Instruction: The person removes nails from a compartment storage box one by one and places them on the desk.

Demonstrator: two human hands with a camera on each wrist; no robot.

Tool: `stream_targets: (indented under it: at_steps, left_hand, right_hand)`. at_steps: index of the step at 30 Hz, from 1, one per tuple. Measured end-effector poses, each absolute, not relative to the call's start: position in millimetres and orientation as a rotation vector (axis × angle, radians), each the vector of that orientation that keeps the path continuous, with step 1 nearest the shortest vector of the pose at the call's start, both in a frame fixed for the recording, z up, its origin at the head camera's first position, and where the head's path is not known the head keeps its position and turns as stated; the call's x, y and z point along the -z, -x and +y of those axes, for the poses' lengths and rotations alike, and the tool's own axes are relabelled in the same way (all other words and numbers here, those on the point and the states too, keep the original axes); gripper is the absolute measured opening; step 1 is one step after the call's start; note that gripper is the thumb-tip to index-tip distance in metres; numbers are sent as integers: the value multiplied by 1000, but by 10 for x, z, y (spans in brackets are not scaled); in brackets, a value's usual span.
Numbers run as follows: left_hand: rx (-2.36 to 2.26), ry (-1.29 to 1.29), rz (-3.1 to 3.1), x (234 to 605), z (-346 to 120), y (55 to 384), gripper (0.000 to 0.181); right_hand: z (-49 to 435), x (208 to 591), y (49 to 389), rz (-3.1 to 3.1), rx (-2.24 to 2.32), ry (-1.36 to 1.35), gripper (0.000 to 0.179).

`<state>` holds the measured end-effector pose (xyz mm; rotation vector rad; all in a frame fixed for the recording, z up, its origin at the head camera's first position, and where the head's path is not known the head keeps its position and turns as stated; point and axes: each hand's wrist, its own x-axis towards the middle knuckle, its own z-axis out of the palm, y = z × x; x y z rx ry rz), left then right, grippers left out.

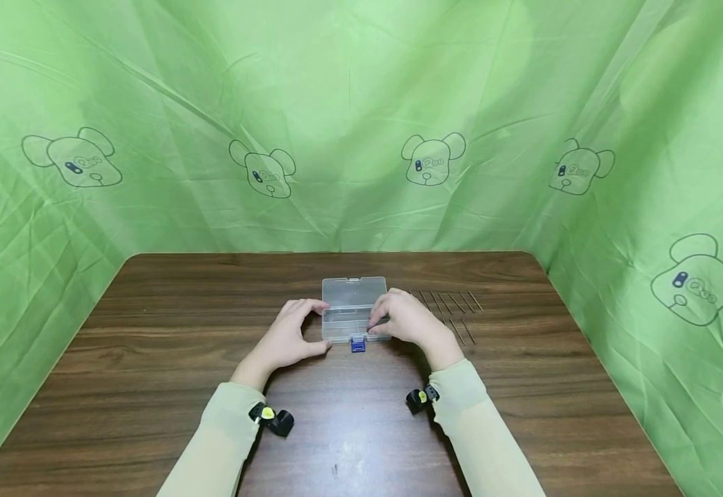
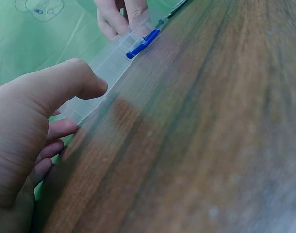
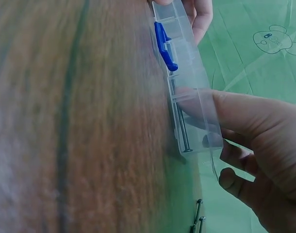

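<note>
A clear plastic box (image 1: 354, 293) lies with its lid tipped back, its blue latch (image 1: 358, 345) facing me. My left hand (image 1: 283, 339) grips the left end, thumb at the near edge and fingers at the far side. Over the right part, my right hand (image 1: 408, 321) reaches down with its fingertips inside. The right wrist view shows a long dark nail (image 3: 183, 128) along the front compartment, the thumb (image 3: 235, 109) bent in against it; the fingertips behind are partly hidden.
Several nails (image 1: 461, 302) lie in two rows on the wooden table (image 1: 181, 345), right of the box and partly behind the right hand. A green printed cloth (image 1: 349, 138) hangs around the table's back and sides.
</note>
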<state>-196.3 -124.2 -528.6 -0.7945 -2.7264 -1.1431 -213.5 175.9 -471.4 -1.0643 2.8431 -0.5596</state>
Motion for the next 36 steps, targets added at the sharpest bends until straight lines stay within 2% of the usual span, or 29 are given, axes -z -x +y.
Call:
stream_targets:
  at_steps: [20, 36]
  left_hand:
    - [1141, 800, -2738, 5306, -1248, 1981, 72]
    - [1136, 798, -2735, 5313, -1244, 1975, 71]
  right_hand:
    - [1778, 4736, 2144, 2816, 536, 1166, 6]
    - [1768, 4731, 2119, 2785, 549, 1116, 5]
